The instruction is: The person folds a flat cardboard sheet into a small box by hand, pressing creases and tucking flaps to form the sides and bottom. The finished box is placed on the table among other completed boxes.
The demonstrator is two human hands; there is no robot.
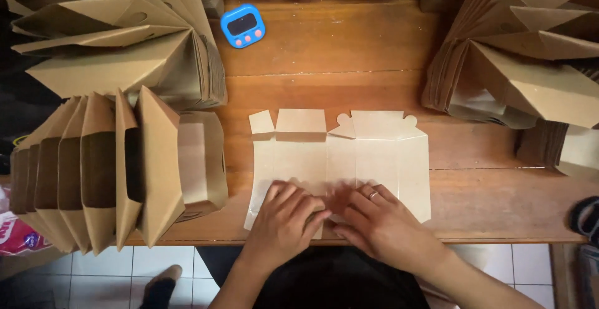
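Observation:
A flat, unfolded brown cardboard box blank (349,153) lies on the wooden table (337,72), its flaps pointing away from me. My left hand (286,222) presses down on the blank's near left edge with fingers curled. My right hand (374,218), with a ring on one finger, presses the near middle edge beside it. Both hands touch each other and cover the blank's bottom flaps, which are hidden under the fingers.
Nested stacks of folded brown boxes stand at the left (112,165) and upper left (118,41). Stacks of flat blanks fan out at the upper right (518,53). A blue timer (243,26) sits at the back. White tiled floor (125,271) shows below the table edge.

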